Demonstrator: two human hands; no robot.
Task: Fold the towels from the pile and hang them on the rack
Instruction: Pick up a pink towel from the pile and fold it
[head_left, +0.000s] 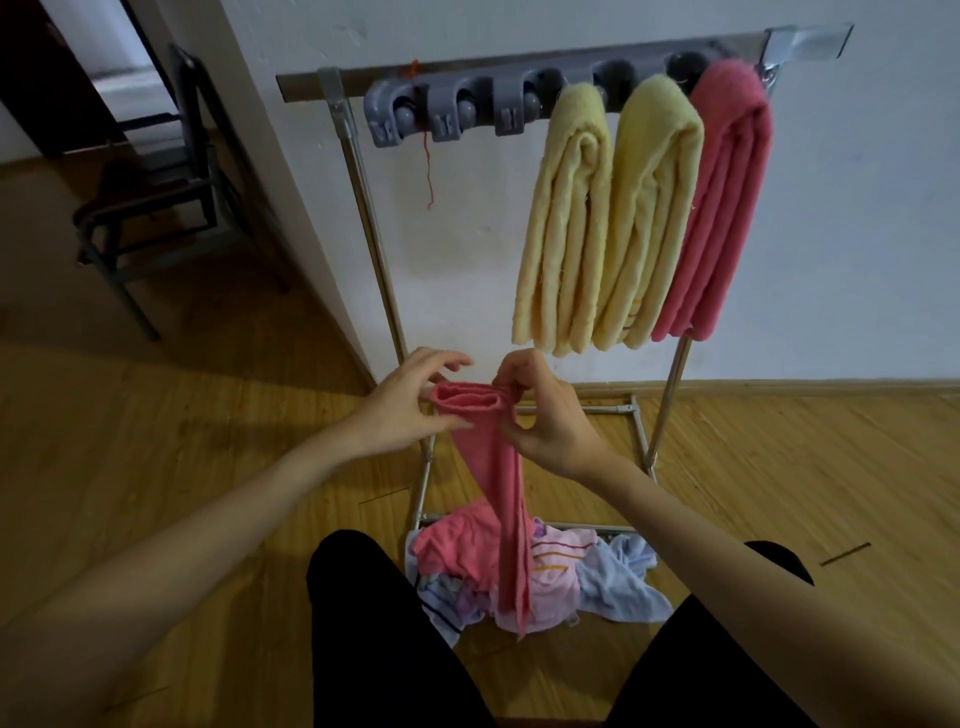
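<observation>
Pink towel (488, 467), folded to a narrow strip, is held up in front of the rack (519, 78); its tail hangs into the towel pile (545, 577) on the floor. The folded top edge is pinched by the right hand (545, 415). Left hand (405, 405): thumb on the fold, fingers spread and apparently loose, grip uncertain. Step judged: folding nearly finished. Three towels are already hung; the grey clips (447, 111) at left are free. Next move calls for lifting the fold into a free clip.
</observation>
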